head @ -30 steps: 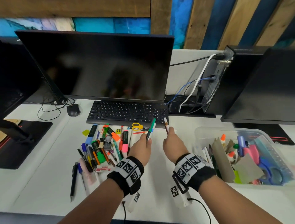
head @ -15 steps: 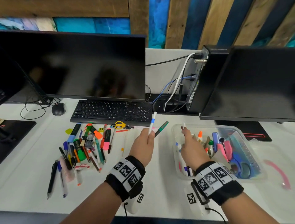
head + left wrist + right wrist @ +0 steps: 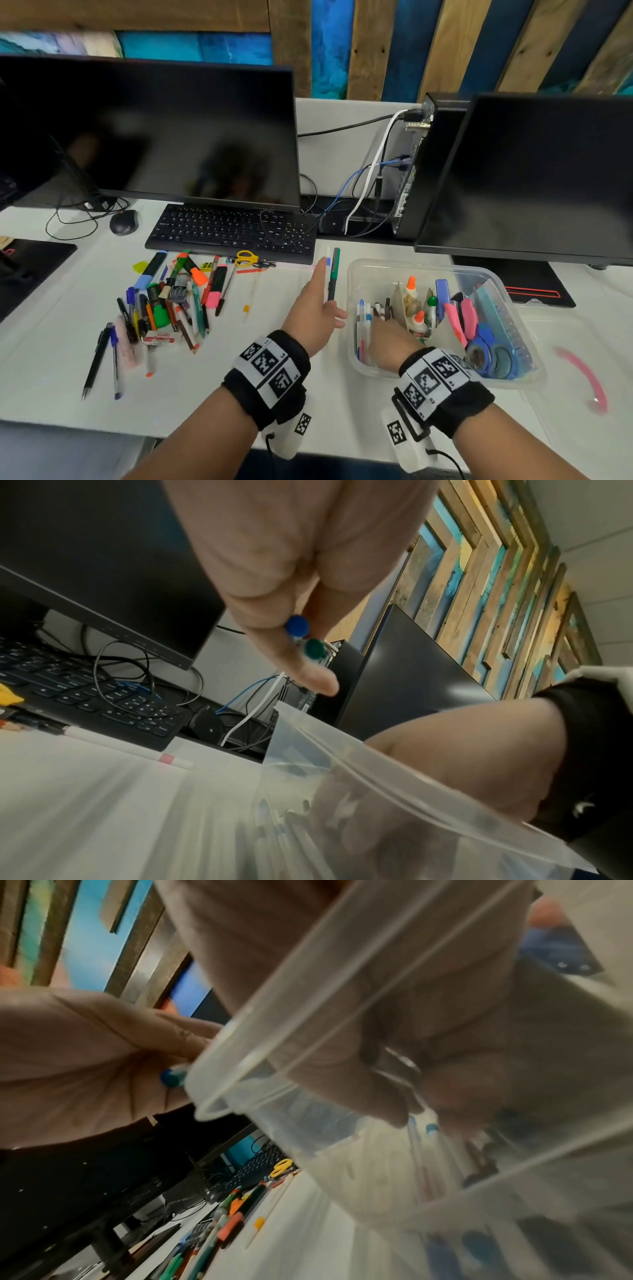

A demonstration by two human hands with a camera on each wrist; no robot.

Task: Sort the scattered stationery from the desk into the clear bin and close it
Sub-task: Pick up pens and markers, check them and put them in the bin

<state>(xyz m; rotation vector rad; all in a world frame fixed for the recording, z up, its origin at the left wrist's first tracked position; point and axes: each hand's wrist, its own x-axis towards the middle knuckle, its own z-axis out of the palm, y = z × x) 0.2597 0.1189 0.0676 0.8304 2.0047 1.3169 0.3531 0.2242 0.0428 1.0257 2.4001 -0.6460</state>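
Observation:
The clear bin [image 3: 376, 270] stands on the white desk at the right, part filled with pens, glue, scissors and paper. My right hand [image 3: 388, 337] reaches down inside its near left corner among the pens; its fingers show only blurred through the clear wall [image 3: 445, 1069], so their grip is unclear. My left hand [image 3: 317, 308] hovers just left of the bin rim and pinches two pens upright, a green pen [image 3: 333, 274] and a white pen with a blue cap [image 3: 297, 625]. A pile of scattered stationery [image 3: 171, 301] lies on the desk at the left.
A keyboard [image 3: 233, 229] and a mouse [image 3: 123, 222] sit behind the pile, with yellow scissors [image 3: 246, 257] at the keyboard's front edge. Two dark monitors stand at the back. The clear lid [image 3: 565, 329] with a pink latch [image 3: 582, 377] lies right of the bin.
My right hand has moved right and dropped from above the desk down into the bin. My left hand has carried its two pens rightward to the bin's left rim.

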